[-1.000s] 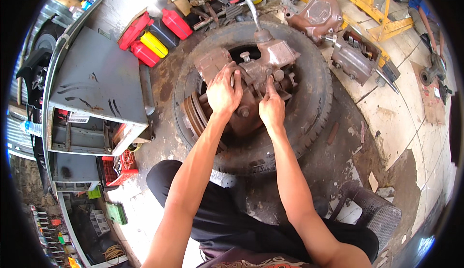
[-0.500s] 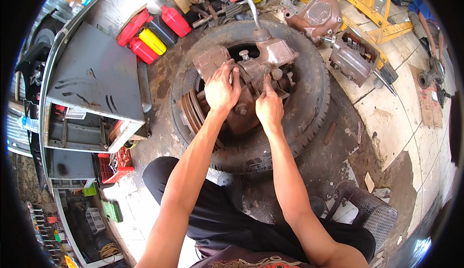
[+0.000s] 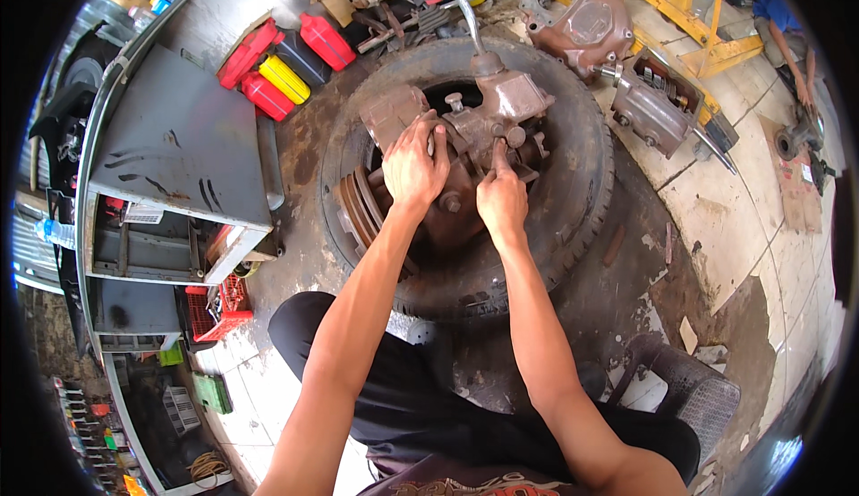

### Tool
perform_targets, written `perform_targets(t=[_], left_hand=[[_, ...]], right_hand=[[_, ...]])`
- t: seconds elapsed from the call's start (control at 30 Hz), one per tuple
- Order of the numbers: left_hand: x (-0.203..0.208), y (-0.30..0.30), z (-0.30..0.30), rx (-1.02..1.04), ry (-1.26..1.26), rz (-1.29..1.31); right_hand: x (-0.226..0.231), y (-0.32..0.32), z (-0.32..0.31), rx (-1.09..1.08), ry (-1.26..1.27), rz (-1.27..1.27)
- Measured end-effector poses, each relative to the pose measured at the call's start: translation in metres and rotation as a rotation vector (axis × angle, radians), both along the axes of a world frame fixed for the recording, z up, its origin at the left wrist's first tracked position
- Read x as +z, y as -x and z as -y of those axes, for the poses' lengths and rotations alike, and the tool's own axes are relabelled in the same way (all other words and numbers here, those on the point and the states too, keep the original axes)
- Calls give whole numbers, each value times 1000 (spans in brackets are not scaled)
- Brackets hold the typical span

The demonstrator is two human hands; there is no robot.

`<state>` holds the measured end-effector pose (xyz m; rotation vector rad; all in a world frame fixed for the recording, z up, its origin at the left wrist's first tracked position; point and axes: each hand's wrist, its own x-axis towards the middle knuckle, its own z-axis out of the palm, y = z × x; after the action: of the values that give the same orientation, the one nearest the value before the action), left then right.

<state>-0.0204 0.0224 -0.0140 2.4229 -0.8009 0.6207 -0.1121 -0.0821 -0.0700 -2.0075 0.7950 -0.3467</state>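
Observation:
A brown metal gearbox-like machine housing (image 3: 483, 152) sits in the hollow of a black tyre (image 3: 586, 165) lying flat in front of me. A grooved pulley (image 3: 360, 212) is on its left, and a pale bent lever (image 3: 461, 4) rises from its top. My left hand (image 3: 416, 165) lies over the left block of the housing, fingers stretched out and slightly bent. My right hand (image 3: 503, 201) touches the housing's right part with its index finger straight, close to a round knob. Its other fingers curl under and are partly hidden, and no tool shows in either hand.
Red, yellow and black plastic bottles (image 3: 284, 80) stand beyond the tyre, left of a heap of metal parts. A brown cover casting (image 3: 577, 22) and an opened gear housing (image 3: 658, 102) lie at right. A grey cabinet (image 3: 179, 138) stands left. Far right, a co-worker's hands (image 3: 803, 93) reach toward a metal part.
Both my hands keep their places on the housing, with hardly any finger movement. The whole view has shifted slightly. At far right the co-worker's arms have moved a little.

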Motion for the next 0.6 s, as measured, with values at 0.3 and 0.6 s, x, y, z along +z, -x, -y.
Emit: perform_targets(t=[0.3, 0.6], left_hand=[[-3, -7, -5, -14, 21, -9], [1, -8, -3, 25, 25, -14]], right_hand=[[14, 7, -9, 39, -8, -87], [12, 5, -14, 52, -12, -98]])
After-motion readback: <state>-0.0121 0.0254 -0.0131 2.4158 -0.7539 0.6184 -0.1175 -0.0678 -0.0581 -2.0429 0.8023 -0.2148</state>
